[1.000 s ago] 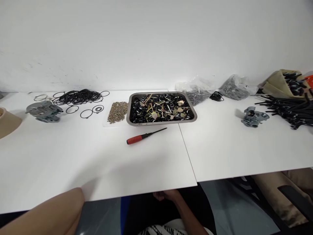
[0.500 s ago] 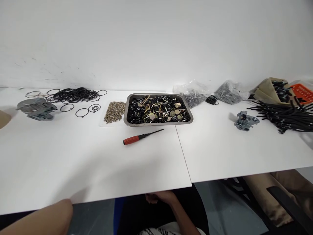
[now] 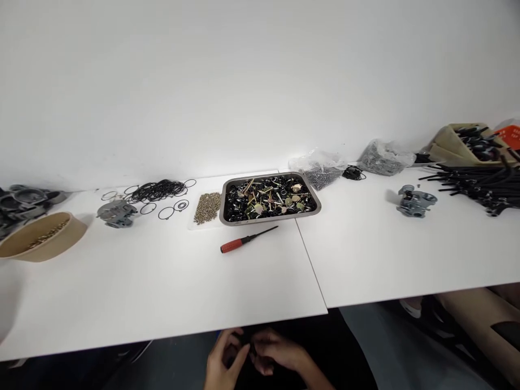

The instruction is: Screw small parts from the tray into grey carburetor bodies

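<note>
Below the table's front edge, over my dark-clothed lap, my left hand (image 3: 227, 358) curls with its thumb and fingers bent inward. My right hand (image 3: 276, 349) meets it there, fingers also closed. Something dark seems to sit between the fingertips, too small and shaded to name. On the table beyond lies a screwdriver (image 3: 232, 246) with a red handle, its tip pointing right. Behind it stands a metal tray (image 3: 270, 219) full of black parts and brass-coloured pieces. Small brass fittings (image 3: 208, 207) are heaped on a white tray to its left.
Leftward are black rubber rings (image 3: 158, 190), a grey carburetor body (image 3: 117, 213), a tan bowl (image 3: 52, 244) and more grey castings (image 3: 28, 200). Rightward are plastic bags of small parts (image 3: 385, 157), another carburetor body (image 3: 416, 201), black hoses (image 3: 483, 187) and a tan bin (image 3: 450, 143).
The view has swung left, bringing in the tan bowl and grey castings. My left hand has come into view beside the right one. A bare limb at lower left has gone from sight.
</note>
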`<state>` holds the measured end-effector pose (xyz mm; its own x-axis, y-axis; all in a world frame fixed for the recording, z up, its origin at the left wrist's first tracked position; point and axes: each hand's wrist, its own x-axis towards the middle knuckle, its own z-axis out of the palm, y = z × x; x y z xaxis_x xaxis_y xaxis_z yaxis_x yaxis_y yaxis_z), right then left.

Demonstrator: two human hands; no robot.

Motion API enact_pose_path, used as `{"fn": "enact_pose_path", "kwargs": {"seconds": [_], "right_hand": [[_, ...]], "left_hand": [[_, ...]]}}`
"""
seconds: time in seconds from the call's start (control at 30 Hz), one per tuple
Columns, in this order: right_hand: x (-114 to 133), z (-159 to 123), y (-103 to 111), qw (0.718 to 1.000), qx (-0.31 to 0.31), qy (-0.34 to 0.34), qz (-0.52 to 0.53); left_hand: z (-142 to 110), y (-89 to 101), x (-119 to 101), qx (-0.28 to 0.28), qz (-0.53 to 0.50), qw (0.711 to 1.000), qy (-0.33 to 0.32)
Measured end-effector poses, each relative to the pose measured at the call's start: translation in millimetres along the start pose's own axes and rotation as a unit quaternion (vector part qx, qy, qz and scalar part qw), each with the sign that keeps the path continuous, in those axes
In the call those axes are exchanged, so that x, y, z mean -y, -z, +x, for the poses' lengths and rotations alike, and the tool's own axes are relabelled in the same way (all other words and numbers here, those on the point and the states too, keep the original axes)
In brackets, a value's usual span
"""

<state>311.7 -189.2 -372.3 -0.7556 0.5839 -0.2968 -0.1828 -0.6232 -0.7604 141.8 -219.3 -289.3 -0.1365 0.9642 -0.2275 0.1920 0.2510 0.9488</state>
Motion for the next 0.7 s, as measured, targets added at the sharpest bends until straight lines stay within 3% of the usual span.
{"fn": "enact_pose_path", "kwargs": {"seconds": [0.1,0.2,0.37,0.47,0.6,0.7], "right_hand": [[-7,4,0,0.999,-0.013,0.019,0.026],[-11,8,3,0.998,-0.008,0.047,0.05],[-12,13,5,0.993,0.01,0.089,0.078],[-15,14,2,0.993,0.009,0.086,0.077],[-19,16,2,0.992,-0.012,0.089,0.087],[-22,13,13,0.991,-0.003,0.08,0.109]], "left_hand": [[5,-12.5,9,0.032,-0.069,0.997,0.034],[9,-12.0,9,0.08,-0.069,0.993,0.059],[12,-12.3,14,0.036,-0.079,0.995,0.052],[15,-14.5,13,0.049,-0.075,0.994,0.064],[18,-17.2,0,0.101,-0.072,0.99,0.072],[16,-21.4,-14,0.057,-0.082,0.992,0.071]]}}
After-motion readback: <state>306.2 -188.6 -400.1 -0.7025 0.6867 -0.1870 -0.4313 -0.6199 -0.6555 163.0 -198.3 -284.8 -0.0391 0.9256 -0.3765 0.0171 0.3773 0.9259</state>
